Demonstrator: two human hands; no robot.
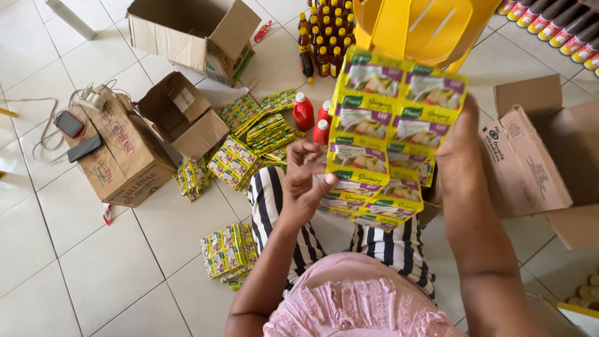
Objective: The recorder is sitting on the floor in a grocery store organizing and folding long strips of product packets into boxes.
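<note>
A long folded strip of joined yellow-and-green foil seasoning sachets [390, 125], each printed with a food photo, hangs in the air above the striped lap. The left hand [306, 184] pinches its lower edge between thumb and fingers; the right hand [458, 156] grips the right edge, its fingers hidden behind the strip. Around lie five loose piles of the same sachets on the white tiled floor [75, 262], three red-capped bottles [312, 115], four open cardboard boxes and a yellow plastic stool [424, 25].

left hand [306, 187]: pinching the lower edge of a yellow sachet strip [387, 134]
right hand [458, 153]: gripping the strip's far side
floor [93, 268]: sachet bundles [228, 253], open cardboard boxes [181, 115]
</note>
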